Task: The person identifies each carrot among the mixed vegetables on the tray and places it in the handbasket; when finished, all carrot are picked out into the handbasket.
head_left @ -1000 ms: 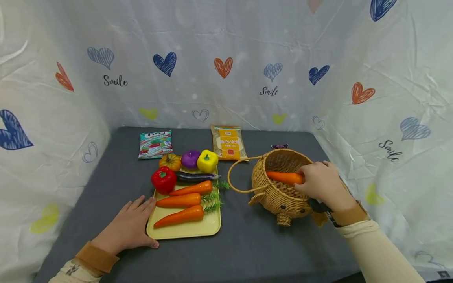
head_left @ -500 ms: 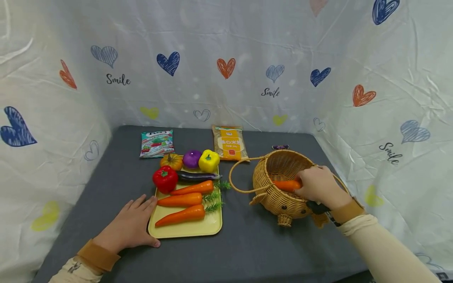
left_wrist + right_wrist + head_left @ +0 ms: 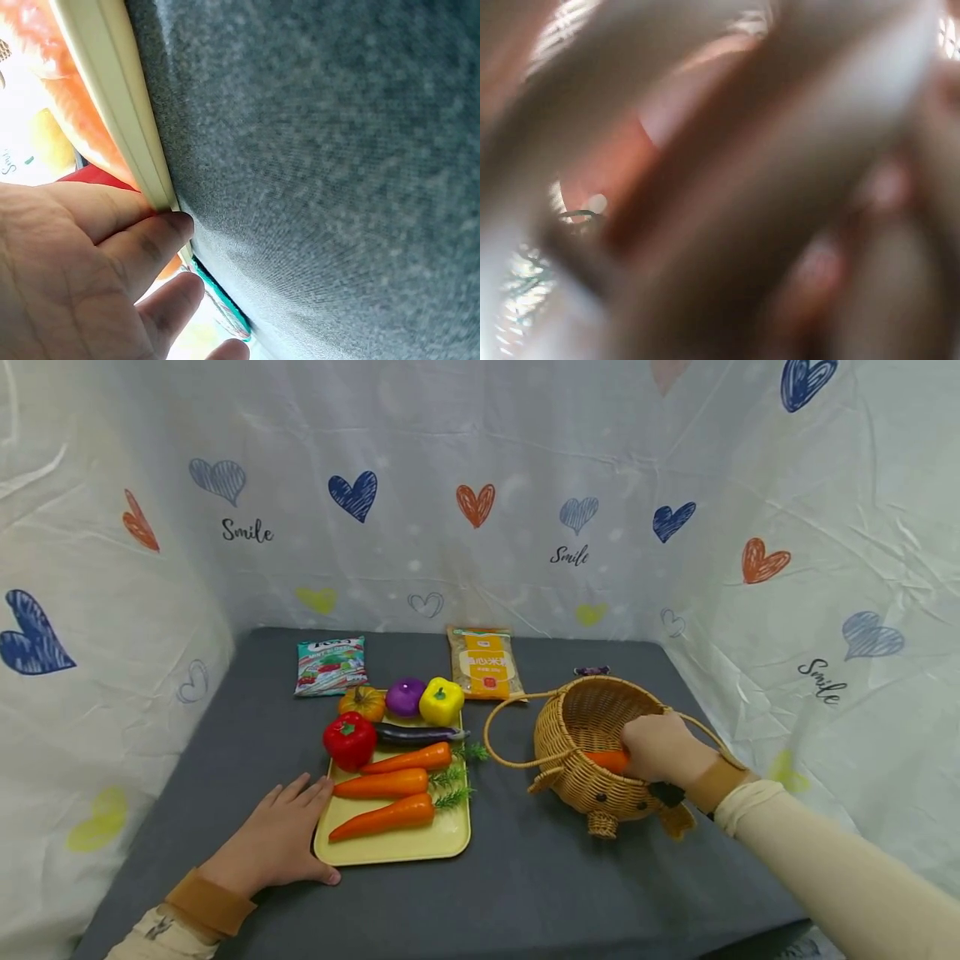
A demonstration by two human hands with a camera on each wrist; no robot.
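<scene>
A carrot lies low inside the wicker basket, and my right hand reaches in over the rim with its fingers round the carrot's right end. The right wrist view is blurred, showing fingers close to the orange carrot. My left hand rests beside the yellow tray, its spread fingers touching the left edge. In the left wrist view the fingertips of that hand meet the tray's rim. On the tray lie three carrots, an eggplant and a red pepper.
A pumpkin, a purple onion and a yellow pepper sit at the tray's far end. Behind are a teal packet and a grain bag. A small dark wrapped item lies behind the basket, whose handle loops leftward.
The carrot in my right hand has gone lower into the basket, and the right hand has sunk in with it. My left hand has stayed at the tray's edge.
</scene>
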